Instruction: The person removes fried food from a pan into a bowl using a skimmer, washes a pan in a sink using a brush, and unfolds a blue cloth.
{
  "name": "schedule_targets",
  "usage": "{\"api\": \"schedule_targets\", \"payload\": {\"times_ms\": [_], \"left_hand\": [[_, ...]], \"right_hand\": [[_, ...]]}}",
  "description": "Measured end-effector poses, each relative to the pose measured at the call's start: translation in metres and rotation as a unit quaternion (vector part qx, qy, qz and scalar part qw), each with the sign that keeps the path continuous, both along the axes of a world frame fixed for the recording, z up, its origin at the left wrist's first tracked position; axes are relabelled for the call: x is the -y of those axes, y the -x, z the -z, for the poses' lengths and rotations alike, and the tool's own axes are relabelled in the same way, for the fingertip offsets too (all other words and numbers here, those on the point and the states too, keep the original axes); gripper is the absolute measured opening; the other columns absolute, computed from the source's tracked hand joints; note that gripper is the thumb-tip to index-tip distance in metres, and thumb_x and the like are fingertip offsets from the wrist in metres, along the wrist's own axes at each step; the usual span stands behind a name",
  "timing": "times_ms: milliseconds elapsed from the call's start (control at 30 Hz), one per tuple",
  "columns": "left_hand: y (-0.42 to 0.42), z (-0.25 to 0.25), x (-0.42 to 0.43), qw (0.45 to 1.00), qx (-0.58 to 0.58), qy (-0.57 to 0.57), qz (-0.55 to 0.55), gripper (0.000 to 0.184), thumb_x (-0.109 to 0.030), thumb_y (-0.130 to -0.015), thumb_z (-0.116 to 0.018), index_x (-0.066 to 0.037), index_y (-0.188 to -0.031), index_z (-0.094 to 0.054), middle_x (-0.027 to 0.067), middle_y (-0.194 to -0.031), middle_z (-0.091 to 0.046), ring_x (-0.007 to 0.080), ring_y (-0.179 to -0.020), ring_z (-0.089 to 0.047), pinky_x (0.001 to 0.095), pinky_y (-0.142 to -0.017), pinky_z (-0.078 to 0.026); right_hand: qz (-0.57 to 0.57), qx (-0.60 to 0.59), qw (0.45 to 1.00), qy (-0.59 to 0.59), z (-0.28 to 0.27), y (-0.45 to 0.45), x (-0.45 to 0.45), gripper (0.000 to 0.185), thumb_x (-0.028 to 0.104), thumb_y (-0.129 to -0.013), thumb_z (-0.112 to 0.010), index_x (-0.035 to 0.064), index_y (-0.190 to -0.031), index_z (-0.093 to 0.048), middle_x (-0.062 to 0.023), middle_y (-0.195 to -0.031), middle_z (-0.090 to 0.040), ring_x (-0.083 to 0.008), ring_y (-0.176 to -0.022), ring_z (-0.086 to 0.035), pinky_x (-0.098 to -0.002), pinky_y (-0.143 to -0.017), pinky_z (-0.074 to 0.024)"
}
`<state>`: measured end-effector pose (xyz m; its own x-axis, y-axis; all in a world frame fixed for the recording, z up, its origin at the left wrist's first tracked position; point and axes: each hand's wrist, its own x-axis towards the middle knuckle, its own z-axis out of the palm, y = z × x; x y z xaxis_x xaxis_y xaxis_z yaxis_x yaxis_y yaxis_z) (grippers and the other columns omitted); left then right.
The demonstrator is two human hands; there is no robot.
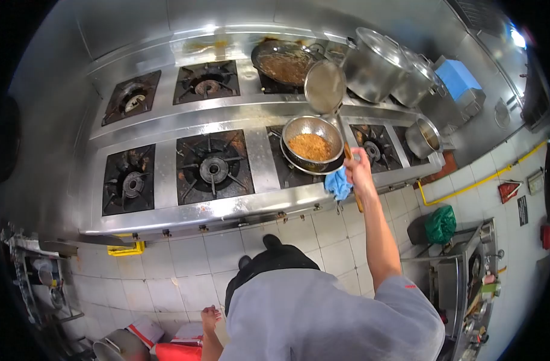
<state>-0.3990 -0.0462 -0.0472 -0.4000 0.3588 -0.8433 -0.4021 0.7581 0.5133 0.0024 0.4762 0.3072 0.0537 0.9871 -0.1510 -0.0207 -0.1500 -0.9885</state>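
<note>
My right hand (359,169) is closed around the wooden handle of a round skimmer (325,89), whose disc is raised at the back of the stove. Just left of that hand, a metal bowl (292,127) holds golden-brown fried bits (310,146); it rests in or on a wider pan (314,171) over a front burner. A blue cloth (339,184) hangs at the stove edge, below and left of the same hand. My left hand (210,317) hangs low beside my body, fingers loosely curled and apart, with nothing visible in it.
A dark wok (282,62) with brown liquid sits on a back burner. Large lidded pots (376,65) stand right of it, and a smaller pot (423,138) at the front right. Bare burners (213,169) are on the left. Behind me on the right is a green-bagged bin (440,224).
</note>
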Motion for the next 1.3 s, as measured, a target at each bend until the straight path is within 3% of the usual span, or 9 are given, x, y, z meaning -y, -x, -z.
{"api": "schedule_targets", "payload": {"times_ms": [267, 367, 600, 700, 767, 800, 833, 900, 1300], "left_hand": [[0.048, 0.014, -0.054, 0.993, 0.015, 0.038, 0.110, 0.027, -0.030, -0.088, -0.059, -0.004, -0.090, -0.053, 0.0086, -0.074, -0.060, 0.0198, -0.063, -0.062, 0.0332, -0.047, -0.049], [0.062, 0.016, -0.093, 0.987, -0.014, 0.023, 0.161, 0.026, -0.032, -0.090, -0.058, -0.007, -0.093, -0.052, 0.0099, -0.081, -0.062, 0.0213, -0.067, -0.062, 0.0363, -0.053, -0.052], [0.051, -0.023, -0.161, 0.980, -0.042, -0.064, 0.182, 0.026, -0.031, -0.089, -0.060, -0.006, -0.093, -0.054, 0.0079, -0.081, -0.061, 0.0187, -0.069, -0.062, 0.0318, -0.054, -0.050], [0.032, -0.025, -0.165, 0.977, -0.040, -0.061, 0.201, 0.026, -0.032, -0.089, -0.060, -0.007, -0.095, -0.054, 0.0087, -0.085, -0.061, 0.0198, -0.072, -0.062, 0.0338, -0.057, -0.052], [0.013, -0.017, -0.157, 0.977, -0.036, -0.047, 0.206, 0.027, -0.032, -0.089, -0.061, -0.007, -0.095, -0.054, 0.0087, -0.085, -0.061, 0.0200, -0.073, -0.062, 0.0340, -0.058, -0.052], [-0.002, -0.018, -0.154, 0.978, -0.015, -0.039, 0.204, 0.028, -0.032, -0.089, -0.061, -0.006, -0.096, -0.053, 0.0094, -0.086, -0.061, 0.0207, -0.074, -0.063, 0.0345, -0.059, -0.052], [-0.014, -0.020, -0.151, 0.979, 0.004, -0.030, 0.203, 0.029, -0.032, -0.089, -0.060, -0.005, -0.097, -0.053, 0.0101, -0.087, -0.061, 0.0215, -0.075, -0.063, 0.0350, -0.059, -0.053], [-0.044, -0.022, -0.151, 0.980, 0.016, -0.021, 0.200, 0.030, -0.031, -0.089, -0.060, -0.004, -0.100, -0.052, 0.0124, -0.092, -0.061, 0.0242, -0.079, -0.063, 0.0377, -0.063, -0.053], [-0.225, -0.029, -0.236, 0.944, 0.034, -0.075, 0.319, 0.027, -0.029, -0.088, -0.062, -0.006, -0.099, -0.056, 0.0087, -0.088, -0.062, 0.0196, -0.076, -0.062, 0.0345, -0.061, -0.051]], "right_hand": [[0.033, 0.381, 0.910, -0.159, -0.014, -0.011, 0.084, 0.037, 0.001, -0.082, -0.054, 0.0095, -0.118, -0.053, -0.0018, -0.066, -0.051, -0.0097, -0.058, -0.046, -0.0267, -0.053, -0.0385], [-0.006, 0.537, 0.806, -0.247, 0.049, -0.031, 0.075, 0.050, -0.001, -0.074, -0.053, 0.0160, -0.121, -0.050, -0.0207, -0.089, -0.060, -0.0417, -0.073, -0.060, -0.0480, -0.067, -0.0488], [-0.044, 0.604, 0.790, -0.097, 0.030, -0.029, 0.083, 0.058, -0.003, -0.070, -0.054, 0.0192, -0.123, -0.047, -0.0231, -0.090, -0.060, -0.0448, -0.079, -0.060, -0.0512, -0.069, -0.0480], [0.006, 0.494, 0.830, -0.258, 0.033, -0.041, 0.074, 0.045, -0.002, -0.080, -0.053, 0.0147, -0.122, -0.046, -0.0157, -0.082, -0.059, -0.0343, -0.066, -0.061, -0.0434, -0.055, -0.0476], [-0.021, 0.083, 0.996, 0.037, 0.023, -0.044, 0.069, 0.037, 0.000, -0.087, -0.052, 0.0161, -0.120, -0.045, -0.0058, -0.075, -0.054, -0.0138, -0.053, -0.049, -0.0292, -0.040, -0.0374], [-0.035, -0.070, 0.991, 0.111, 0.010, -0.044, 0.073, 0.028, 0.005, -0.091, -0.051, 0.0137, -0.117, -0.044, -0.0011, -0.077, -0.050, -0.0032, -0.053, -0.035, -0.0181, -0.036, -0.0253], [-0.036, -0.074, 0.991, 0.110, 0.015, -0.049, 0.070, 0.028, 0.005, -0.091, -0.051, 0.0137, -0.117, -0.044, -0.0011, -0.077, -0.050, -0.0032, -0.053, -0.035, -0.0181, -0.036, -0.0253], [-0.087, -0.367, 0.904, 0.200, 0.033, -0.064, 0.061, 0.025, 0.009, -0.091, -0.053, 0.0081, -0.115, -0.044, -0.0042, -0.081, -0.051, -0.0056, -0.055, -0.038, -0.0188, -0.038, -0.0273], [-0.178, -0.399, 0.892, 0.112, 0.035, -0.140, 0.134, 0.044, 0.026, -0.094, -0.053, 0.0070, -0.132, -0.040, -0.0114, -0.105, -0.060, -0.0097, -0.067, -0.058, -0.0193, -0.049, -0.0533]]}}
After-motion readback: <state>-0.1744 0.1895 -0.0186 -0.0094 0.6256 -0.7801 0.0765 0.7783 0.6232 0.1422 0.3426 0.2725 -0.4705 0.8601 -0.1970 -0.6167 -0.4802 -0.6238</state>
